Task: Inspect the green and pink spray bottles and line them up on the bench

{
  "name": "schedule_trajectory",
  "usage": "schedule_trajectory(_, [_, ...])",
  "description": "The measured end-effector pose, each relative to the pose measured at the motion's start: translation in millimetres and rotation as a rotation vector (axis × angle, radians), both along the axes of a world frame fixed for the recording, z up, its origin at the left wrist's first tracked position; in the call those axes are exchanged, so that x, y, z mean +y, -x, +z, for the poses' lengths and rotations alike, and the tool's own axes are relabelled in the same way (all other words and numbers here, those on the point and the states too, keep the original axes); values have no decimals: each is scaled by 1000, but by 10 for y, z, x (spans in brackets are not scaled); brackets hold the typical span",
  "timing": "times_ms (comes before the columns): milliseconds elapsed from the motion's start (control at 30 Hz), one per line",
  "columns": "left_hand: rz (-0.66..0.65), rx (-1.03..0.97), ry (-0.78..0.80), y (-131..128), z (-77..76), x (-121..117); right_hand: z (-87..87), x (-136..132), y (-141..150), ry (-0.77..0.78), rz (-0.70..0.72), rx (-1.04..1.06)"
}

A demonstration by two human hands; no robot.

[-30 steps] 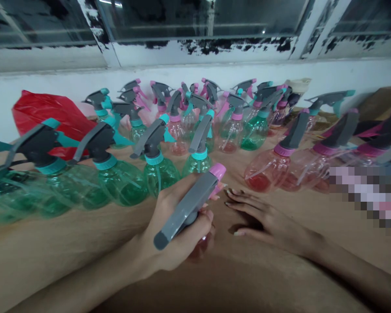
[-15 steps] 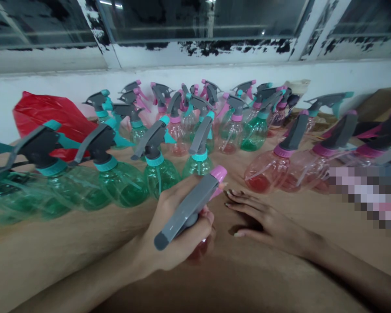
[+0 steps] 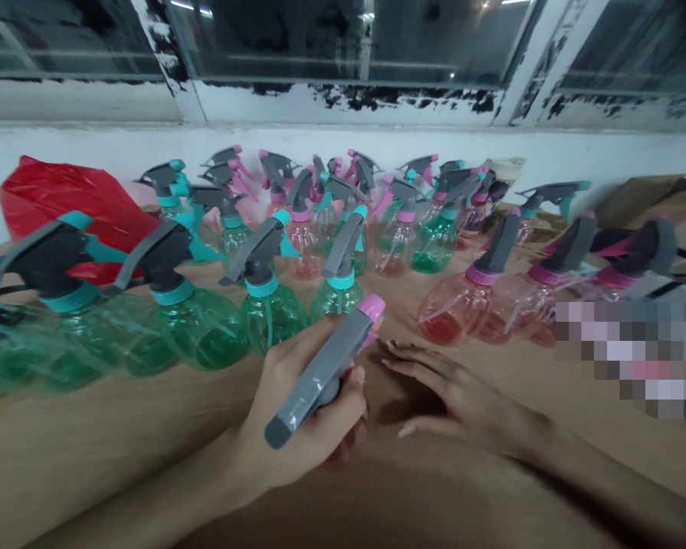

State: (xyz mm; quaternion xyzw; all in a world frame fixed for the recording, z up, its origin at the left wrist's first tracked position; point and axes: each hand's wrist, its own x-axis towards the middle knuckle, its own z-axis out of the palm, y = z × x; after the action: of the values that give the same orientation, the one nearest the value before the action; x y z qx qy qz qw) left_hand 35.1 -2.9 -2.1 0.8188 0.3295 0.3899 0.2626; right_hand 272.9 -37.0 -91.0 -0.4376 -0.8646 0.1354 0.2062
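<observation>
Closed around the neck of a spray bottle [image 3: 328, 362] is my left hand [image 3: 286, 415]. The bottle's grey trigger head with a pink nozzle shows above the fingers, while its body is mostly hidden behind the hand. My right hand [image 3: 454, 389] is beside it on the right, palm down at the wooden table [image 3: 177, 427], fingers stretched out and holding nothing. Just beyond my left hand stand green spray bottles [image 3: 271, 313] with turquoise collars. Nearest beyond my right hand is a pink spray bottle [image 3: 457, 305] with some reddish tint at its base.
Several more pink and green spray bottles [image 3: 400, 236] crowd the back of the table by the white wall [image 3: 91, 141]. A red plastic bag [image 3: 68, 198] lies at the back left. Brown cardboard [image 3: 634, 202] sits at the back right. A blurred-out patch covers the right side.
The whole view has shifted slightly, so the bottles appear a little lower and further left. My left hand keeps its hold on the spray bottle; my right hand stays outstretched.
</observation>
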Motion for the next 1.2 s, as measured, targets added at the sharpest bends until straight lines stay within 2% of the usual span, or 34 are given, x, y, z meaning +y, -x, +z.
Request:
schedule_trajectory(200, [48, -30, 52, -139, 4, -36, 236, -108, 155, 38, -20, 54])
schedule_trajectory(367, [94, -24, 57, -384, -67, -55, 430, -218, 239, 15, -68, 157])
schedule_trajectory(467, [93, -41, 72, -571, -116, -49, 439, -264, 219, 14, -154, 199])
schedule_trajectory(633, [58, -50, 94, -809, -127, -12, 351, -268, 151, -37, -289, 242])
schedule_trajectory(767, [67, -49, 34, -885, -135, 39, 357, -231, 136, -73, -311, 227])
schedule_trajectory(867, [70, -81, -7, -869, -147, 76, 404, -190, 152, -138, -318, 195])
schedule_trajectory(1033, [73, -1, 68, -665, -196, 53, 437, -67, 159, -257, -326, 102])
schedule_trajectory(1200, [49, 60, 127, -305, -455, -134, 428, 74, 132, -281, -427, 37])
